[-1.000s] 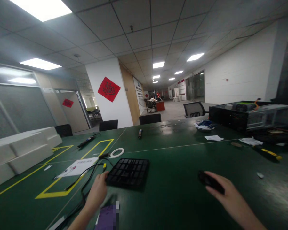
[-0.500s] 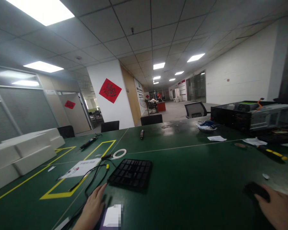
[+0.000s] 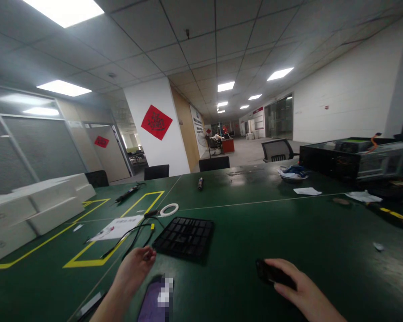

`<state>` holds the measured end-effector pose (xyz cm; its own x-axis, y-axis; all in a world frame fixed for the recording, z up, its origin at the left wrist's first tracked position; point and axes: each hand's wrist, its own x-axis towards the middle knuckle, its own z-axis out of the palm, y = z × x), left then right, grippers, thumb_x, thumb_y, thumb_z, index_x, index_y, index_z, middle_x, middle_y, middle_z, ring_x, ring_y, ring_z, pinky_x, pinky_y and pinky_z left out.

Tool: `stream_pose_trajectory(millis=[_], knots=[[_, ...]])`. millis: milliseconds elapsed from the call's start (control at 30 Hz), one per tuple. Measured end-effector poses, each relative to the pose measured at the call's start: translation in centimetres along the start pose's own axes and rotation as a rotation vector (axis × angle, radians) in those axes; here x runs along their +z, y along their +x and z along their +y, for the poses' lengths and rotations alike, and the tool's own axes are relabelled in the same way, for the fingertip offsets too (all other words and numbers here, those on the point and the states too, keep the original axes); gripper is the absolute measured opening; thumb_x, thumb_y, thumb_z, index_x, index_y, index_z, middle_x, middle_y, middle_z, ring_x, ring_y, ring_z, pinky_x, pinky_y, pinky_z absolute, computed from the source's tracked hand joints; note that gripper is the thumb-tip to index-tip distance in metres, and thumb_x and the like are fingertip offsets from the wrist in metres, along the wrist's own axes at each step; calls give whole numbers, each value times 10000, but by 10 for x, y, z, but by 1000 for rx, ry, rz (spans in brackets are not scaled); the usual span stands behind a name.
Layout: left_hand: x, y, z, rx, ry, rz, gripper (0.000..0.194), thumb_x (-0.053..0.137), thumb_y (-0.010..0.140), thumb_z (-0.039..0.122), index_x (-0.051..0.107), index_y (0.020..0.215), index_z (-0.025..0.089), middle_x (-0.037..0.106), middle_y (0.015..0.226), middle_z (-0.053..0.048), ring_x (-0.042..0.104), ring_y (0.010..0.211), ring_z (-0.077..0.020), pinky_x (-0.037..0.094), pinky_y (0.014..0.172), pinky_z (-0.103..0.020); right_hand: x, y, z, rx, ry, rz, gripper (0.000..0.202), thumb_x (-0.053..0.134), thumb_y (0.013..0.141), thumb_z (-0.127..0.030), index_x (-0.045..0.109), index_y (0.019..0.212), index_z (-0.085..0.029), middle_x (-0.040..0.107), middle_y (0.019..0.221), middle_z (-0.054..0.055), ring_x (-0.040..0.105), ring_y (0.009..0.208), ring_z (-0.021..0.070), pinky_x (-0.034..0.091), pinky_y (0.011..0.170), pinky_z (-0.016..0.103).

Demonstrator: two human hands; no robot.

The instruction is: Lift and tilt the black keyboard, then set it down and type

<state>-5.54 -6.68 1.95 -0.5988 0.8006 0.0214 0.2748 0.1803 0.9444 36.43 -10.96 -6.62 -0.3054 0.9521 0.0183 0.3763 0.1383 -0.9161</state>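
My right hand (image 3: 297, 281) is closed round a small black object (image 3: 272, 273) above the green table at the lower right. My left hand (image 3: 137, 266) has its fingers curled together at the near left corner of a black gridded tray (image 3: 184, 237); whatever they may hold is too small to make out. Below the left hand lies a purple phone-like object (image 3: 151, 299), partly blurred out. Black cables with a yellow tip (image 3: 152, 227) run beside the tray on its left.
White foam blocks (image 3: 57, 214) stand at the left. A white ring (image 3: 169, 209), a paper sheet (image 3: 116, 227) and a dark cylinder (image 3: 200, 184) lie beyond. An open computer case (image 3: 329, 160), a bowl (image 3: 293, 177) and a yellow-black tool (image 3: 389, 215) are at the right.
My right hand has moved left with the black object, in from the right side. My left hand's fingers, stretched towards the tray before, are now curled. The view has shifted slightly.
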Motion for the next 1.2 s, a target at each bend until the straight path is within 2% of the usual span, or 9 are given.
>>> stream_pose_trajectory(millis=[133, 233, 333, 500, 733, 900, 1000, 1100, 1200], knots=[[36, 9, 10, 126, 410, -178, 232, 422, 719, 342, 538, 635, 160, 619, 639, -48, 613, 662, -204, 460, 551, -280, 3, 1, 0, -18, 49, -121, 434, 498, 735, -245, 437, 1158, -322, 333, 1294, -4, 300, 1207, 194, 198, 1032, 348], [60, 16, 11, 205, 707, -231, 316, 560, 599, 467, 575, 621, 153, 653, 721, -97, 605, 802, -283, 447, 655, -322, 2, 1, 0, -15, 61, -132, 435, 500, 728, -230, 446, 1148, -330, 339, 1291, -11, 300, 1207, 199, 196, 1030, 356], [76, 24, 14, 251, 930, -255, 348, 580, 571, 487, 604, 629, 145, 658, 844, -152, 587, 876, -315, 433, 713, -346, 2, -1, -3, -14, 77, -125, 434, 493, 732, -218, 444, 1146, -336, 335, 1289, -17, 299, 1205, 190, 192, 1030, 350], [87, 32, 15, 299, 1119, -239, 425, 523, 658, 438, 594, 899, 95, 610, 998, -199, 571, 934, -304, 437, 735, -344, 3, -5, -17, 16, 97, -137, 442, 493, 723, -208, 438, 1147, -320, 318, 1285, -7, 306, 1192, 192, 263, 993, 341], [86, 29, 12, 416, 1216, -278, 466, 478, 762, 331, 428, 1157, 88, 565, 1061, -184, 550, 973, -262, 413, 789, -339, 1, -7, -26, 26, 108, -112, 428, 489, 727, -213, 443, 1140, -315, 312, 1276, -8, 321, 1175, 178, 263, 987, 327], [84, 30, 23, 458, 1222, -408, 286, 501, 807, 309, 520, 1042, 147, 561, 1034, -80, 549, 918, -198, 443, 778, -364, 2, -9, -28, 47, 106, -117, 434, 491, 721, -221, 442, 1145, -305, 304, 1284, -8, 308, 1180, 182, 273, 981, 325], [87, 23, 32, 493, 1174, -420, 253, 545, 777, 286, 548, 972, 124, 559, 1018, -85, 534, 928, -211, 427, 793, -381, 3, -8, -29, 50, 91, -115, 443, 492, 714, -215, 444, 1148, -287, 307, 1284, 2, 300, 1187, 179, 255, 992, 315], [97, -4, 34, 554, 1066, -439, 221, 560, 737, 286, 571, 890, 126, 590, 960, -105, 543, 927, -235, 404, 793, -326, 2, -6, -31, 33, 85, -111, 443, 490, 710, -204, 448, 1147, -259, 314, 1281, 25, 300, 1188, 177, 235, 1002, 315], [112, -54, 25, 642, 908, -506, 304, 482, 773, 369, 519, 998, 168, 581, 1006, -62, 541, 920, -181, 399, 787, -254, 0, -6, -31, -13, 61, -92, 439, 503, 722, -246, 443, 1157, -228, 350, 1265, 53, 316, 1183, 189, 223, 1012, 332]])
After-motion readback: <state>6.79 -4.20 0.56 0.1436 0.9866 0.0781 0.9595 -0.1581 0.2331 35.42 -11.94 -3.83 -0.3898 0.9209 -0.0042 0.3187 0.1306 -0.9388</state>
